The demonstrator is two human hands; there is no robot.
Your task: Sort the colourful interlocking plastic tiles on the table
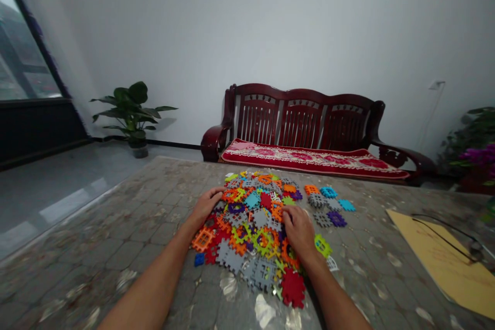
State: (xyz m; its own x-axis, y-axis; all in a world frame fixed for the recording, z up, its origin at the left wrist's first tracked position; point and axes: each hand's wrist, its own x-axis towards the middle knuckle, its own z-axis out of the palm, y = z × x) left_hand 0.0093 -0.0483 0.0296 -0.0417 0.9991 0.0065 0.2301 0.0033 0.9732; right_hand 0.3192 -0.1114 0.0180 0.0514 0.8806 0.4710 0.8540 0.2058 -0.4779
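A heap of interlocking plastic building tiles (260, 219) in orange, grey, red, green, blue and purple lies on the table between my hands. At the heap's left edge, my left hand (208, 206) rests with its fingers stretched over the tiles, near an orange tile (231, 195). My right hand (299, 227) lies against the right edge, its fingers loosely bent and its fingertips by another orange tile (277, 210). Neither hand appears to grip a tile, though some fingertips are hidden. A red tile (293, 287) lies at the heap's near end.
Several tiles lie apart on the right, including a purple one (336, 218) and a light blue one (347, 205). A yellow folder (444, 263) with a dark cable on it is at the table's right. Beyond the table (127, 232) stand a wooden bench (301, 95) and a potted plant (133, 108).
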